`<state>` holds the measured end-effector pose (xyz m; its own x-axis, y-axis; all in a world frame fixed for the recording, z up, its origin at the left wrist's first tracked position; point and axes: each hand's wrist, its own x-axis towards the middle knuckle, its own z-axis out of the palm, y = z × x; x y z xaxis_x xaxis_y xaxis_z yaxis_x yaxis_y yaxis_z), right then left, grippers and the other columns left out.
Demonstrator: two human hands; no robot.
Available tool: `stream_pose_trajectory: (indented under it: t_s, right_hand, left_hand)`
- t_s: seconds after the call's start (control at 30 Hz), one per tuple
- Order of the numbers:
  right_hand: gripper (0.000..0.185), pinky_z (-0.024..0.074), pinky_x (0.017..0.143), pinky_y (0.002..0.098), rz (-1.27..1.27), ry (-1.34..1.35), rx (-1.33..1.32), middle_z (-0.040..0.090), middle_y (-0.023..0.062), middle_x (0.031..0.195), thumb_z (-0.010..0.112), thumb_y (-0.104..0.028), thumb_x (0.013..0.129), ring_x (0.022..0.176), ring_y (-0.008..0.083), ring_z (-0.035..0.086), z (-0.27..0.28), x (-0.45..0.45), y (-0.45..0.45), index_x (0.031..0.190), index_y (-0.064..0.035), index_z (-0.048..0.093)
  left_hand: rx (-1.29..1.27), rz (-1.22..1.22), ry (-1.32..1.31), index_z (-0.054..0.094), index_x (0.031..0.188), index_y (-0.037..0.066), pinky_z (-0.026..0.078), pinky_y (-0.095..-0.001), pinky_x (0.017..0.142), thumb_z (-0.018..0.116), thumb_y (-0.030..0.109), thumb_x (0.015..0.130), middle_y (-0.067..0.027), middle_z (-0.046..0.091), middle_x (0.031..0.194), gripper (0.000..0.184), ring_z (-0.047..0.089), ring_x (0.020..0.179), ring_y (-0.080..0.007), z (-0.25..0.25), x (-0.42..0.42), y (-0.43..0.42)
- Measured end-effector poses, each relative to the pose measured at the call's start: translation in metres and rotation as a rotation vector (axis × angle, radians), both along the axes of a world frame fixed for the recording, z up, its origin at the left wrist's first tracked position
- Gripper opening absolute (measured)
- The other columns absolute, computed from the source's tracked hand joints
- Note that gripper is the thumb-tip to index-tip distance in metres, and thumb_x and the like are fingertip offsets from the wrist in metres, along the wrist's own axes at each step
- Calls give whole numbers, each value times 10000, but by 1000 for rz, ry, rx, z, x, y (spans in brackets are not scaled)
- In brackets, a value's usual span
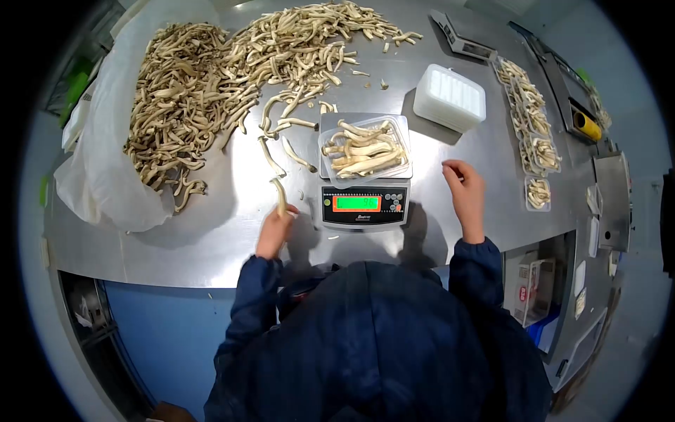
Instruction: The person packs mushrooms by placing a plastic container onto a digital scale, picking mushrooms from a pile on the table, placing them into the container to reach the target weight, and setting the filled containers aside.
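Note:
My left hand (275, 231) is closed on a long pale mushroom (280, 199), left of the digital scale (365, 219). On the scale's platform sits a clear plastic tray (402, 133) holding several mushrooms (368, 150). The green display (358, 203) is lit; its digits are too small to read surely. To the right of the scale, my right hand (465, 197) is raised above the table with fingers curled and touches nothing; whether the fingertips meet is unclear. Several loose mushrooms (271, 156) lie just left of the tray.
A large mushroom heap (184, 91) covers the back left beside a white plastic bag (105, 162). Stacked white trays (450, 98) stand right of the scale. Filled trays (538, 193) line the right side of the metal table (211, 246). Another scale (463, 42) is at the back.

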<state>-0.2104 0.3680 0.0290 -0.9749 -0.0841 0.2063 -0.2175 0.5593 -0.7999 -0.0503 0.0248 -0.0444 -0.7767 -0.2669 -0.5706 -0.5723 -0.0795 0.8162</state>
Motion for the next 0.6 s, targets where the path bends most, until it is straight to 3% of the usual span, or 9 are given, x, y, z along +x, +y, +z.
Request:
stream_pose_trajectory:
  t_s: [0.07,0.1,0.13,0.2,0.27,0.33,0.37,0.47,0.6]
  right_hand:
    - [178,462,636,274,-32,-87,-31,666,114,772,615,-130,841,677,166,599,-17,8,19,899,30,664]
    - [179,462,635,272,-49,-129,-47,664,109,759,614,-131,844,671,157,595,-21,13,24,900,31,664]
    - [179,462,633,270,-60,-146,-51,661,104,749,613,-129,845,669,149,592,-20,17,26,901,33,663]
    - [179,461,631,266,-82,-179,-62,656,95,730,611,-126,847,665,135,587,-18,23,27,903,36,662]
    - [176,463,632,263,-92,-169,-81,655,96,728,611,-121,846,665,135,587,-15,23,27,905,38,661]
    - [175,464,632,261,-74,-151,-99,654,99,726,610,-116,846,665,132,588,-11,19,24,909,39,659]
    - [174,464,632,260,-50,-138,-107,652,101,725,609,-114,846,664,130,588,-7,14,21,913,39,658]
    - [166,472,637,270,56,-54,-60,656,113,766,611,-105,833,690,155,612,6,-8,2,914,36,647]
    - [176,483,663,292,327,143,-4,662,120,850,628,-100,818,725,190,633,22,-46,-41,951,15,646]
  left_hand:
    - [-278,-6,54,587,1023,54,363,-228,462,491,142,842,14,460,669,223,420,554,-76,-29,-20,-34]
    - [-261,13,51,579,1073,22,392,-254,501,511,153,835,-16,497,693,280,459,564,-108,-30,-32,-50]
    - [-244,33,49,572,1123,-10,420,-280,540,531,163,828,-47,534,717,345,499,573,-140,-21,-45,-56]
    - [-506,56,134,509,1227,-44,470,-308,600,571,189,809,-65,554,714,483,550,609,-176,5,-63,-54]
    - [-818,13,244,385,1351,-39,463,-361,848,614,232,807,-206,514,1101,649,564,968,-284,-17,-74,-72]
    - [-748,31,340,363,1372,-20,423,-375,918,618,233,812,-225,417,1231,666,491,1079,-314,-2,-81,-63]
    - [-720,12,372,368,1372,-13,424,-373,916,609,211,817,-214,439,1208,645,494,1075,-310,10,-83,-54]
    - [-550,81,445,383,1368,-1,445,-356,884,594,177,838,-179,464,1198,597,502,1077,-269,36,-85,-16]
    - [-518,-18,559,377,1370,6,457,-323,814,573,111,845,-160,435,1244,570,473,1108,-252,28,-83,17]
